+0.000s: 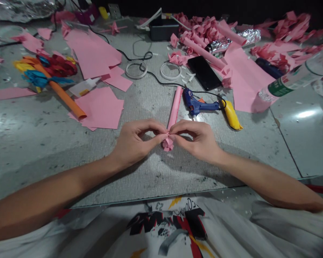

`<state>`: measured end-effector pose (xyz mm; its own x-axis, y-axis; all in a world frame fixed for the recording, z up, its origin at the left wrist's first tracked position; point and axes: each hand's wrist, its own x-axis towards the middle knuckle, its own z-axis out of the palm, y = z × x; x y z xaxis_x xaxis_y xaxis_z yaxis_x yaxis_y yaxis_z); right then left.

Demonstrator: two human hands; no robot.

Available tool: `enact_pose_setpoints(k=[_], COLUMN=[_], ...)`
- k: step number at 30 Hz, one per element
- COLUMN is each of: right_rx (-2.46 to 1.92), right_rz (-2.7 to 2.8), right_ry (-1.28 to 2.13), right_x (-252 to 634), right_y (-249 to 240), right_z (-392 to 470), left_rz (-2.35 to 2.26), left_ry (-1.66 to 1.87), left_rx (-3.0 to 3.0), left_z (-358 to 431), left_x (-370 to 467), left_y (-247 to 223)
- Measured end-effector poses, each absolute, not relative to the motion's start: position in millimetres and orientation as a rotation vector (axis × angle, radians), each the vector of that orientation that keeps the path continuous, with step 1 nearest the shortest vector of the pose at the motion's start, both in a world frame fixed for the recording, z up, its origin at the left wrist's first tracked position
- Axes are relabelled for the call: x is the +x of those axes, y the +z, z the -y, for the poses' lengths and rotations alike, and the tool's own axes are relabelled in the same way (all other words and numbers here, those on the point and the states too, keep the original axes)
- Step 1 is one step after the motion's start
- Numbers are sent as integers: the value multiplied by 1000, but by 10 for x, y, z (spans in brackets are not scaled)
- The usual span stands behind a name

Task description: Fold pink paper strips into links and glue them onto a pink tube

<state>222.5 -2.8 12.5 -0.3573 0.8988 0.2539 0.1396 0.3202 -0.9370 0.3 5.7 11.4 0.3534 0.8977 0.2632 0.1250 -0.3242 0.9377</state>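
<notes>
Both hands meet at the near end of a pink paper tube (174, 107) that lies on the table, pointing away from me. My left hand (136, 139) pinches the tube's near end between thumb and forefinger from the left. From the right, my right hand (197, 139) pinches the same spot. A small ruffled pink paper flower (168, 144) pokes out below the fingertips. Exactly what lies between the fingertips is partly hidden. Just right of the tube rests a blue glue gun (199, 103), its cord running behind, with a yellow packet (231, 114) beside it.
A black phone (204, 72), pink sheets (243, 77) and a plastic bottle (290, 84) lie at right. Two tape rings (136, 69) sit mid-table. Left are an orange paper tube (66, 98), a white glue bottle (83, 87) and more pink paper (101, 107). Pink scraps (201, 27) pile behind.
</notes>
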Motion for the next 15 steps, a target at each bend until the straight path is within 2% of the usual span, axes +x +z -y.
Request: enact_pose_setpoints(k=[8,15], right_rx=[-1020,-1006], right_rz=[1488,1429], right_ry=[1263,1361], right_x=[2235,2231], right_y=[124,118], right_z=[-38,-50], left_rz=[-886,-890], left_ry=[953,994], left_rx=[1740,1807], left_z=[-255,-260], left_x=[-126,-105], left_y=[80,-14])
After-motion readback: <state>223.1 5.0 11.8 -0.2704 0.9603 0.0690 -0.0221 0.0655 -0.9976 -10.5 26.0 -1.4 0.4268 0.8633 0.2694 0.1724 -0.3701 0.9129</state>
